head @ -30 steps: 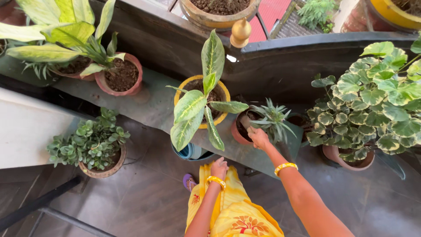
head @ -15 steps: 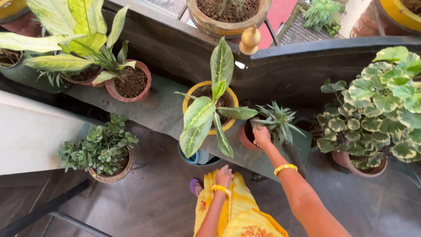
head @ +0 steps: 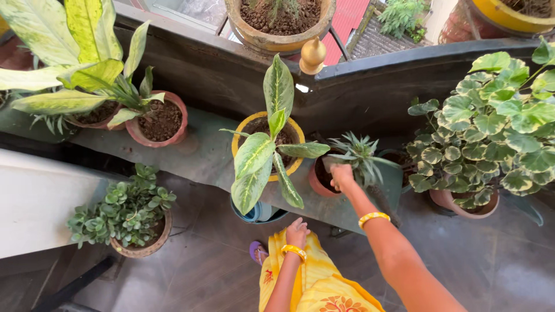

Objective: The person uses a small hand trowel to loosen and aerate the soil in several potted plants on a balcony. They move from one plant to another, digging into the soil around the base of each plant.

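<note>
Fingers of the left hand (head: 297,232) lie curled together against the yellow garment (head: 312,271), holding nothing, much as half a second earlier. Left to right along the ledge (head: 199,153): a pink pot of soil (head: 159,120), a yellow pot (head: 243,128) with a variegated leafy plant, then the small terracotta pot (head: 317,178) carrying a spiky plant (head: 358,153). Right hand (head: 342,176), reaching at the pot's rim beside the spiky plant, has crept slightly inward; whether its fingers grip anything cannot be told. Work remains centred on this pot.

grey tiled floor (head: 191,271), dark parapet wall (head: 370,92)
</note>
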